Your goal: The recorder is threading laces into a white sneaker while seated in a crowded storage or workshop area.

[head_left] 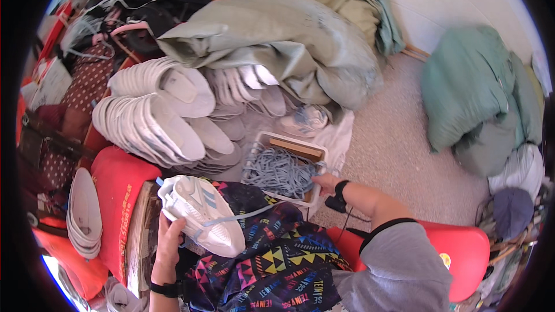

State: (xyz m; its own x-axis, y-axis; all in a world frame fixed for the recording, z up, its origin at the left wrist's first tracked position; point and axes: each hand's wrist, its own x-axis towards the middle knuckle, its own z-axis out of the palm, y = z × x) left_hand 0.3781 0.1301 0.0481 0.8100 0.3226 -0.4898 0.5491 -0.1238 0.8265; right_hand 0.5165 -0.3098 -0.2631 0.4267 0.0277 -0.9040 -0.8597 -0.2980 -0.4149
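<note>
My left hand [168, 241] grips a white sneaker [199, 214] with pale blue stripes from below, sole side toward me, over my lap in patterned colourful trousers [272, 254]. A light blue lace [237, 218] runs from the shoe toward my right. My right hand [328, 184] reaches into a white box [267, 138] filled with a tangle of light blue laces [280, 171], fingers pinching at the laces by the box's right edge. A black band sits on each wrist.
Stacks of white shoe uppers and insoles [150, 121] lie fanned out ahead left. A large grey-green sack [277, 46] lies behind them, green bags [474, 92] at right. A red stool [462, 248] is under my right arm; red cloth [118, 196] at left.
</note>
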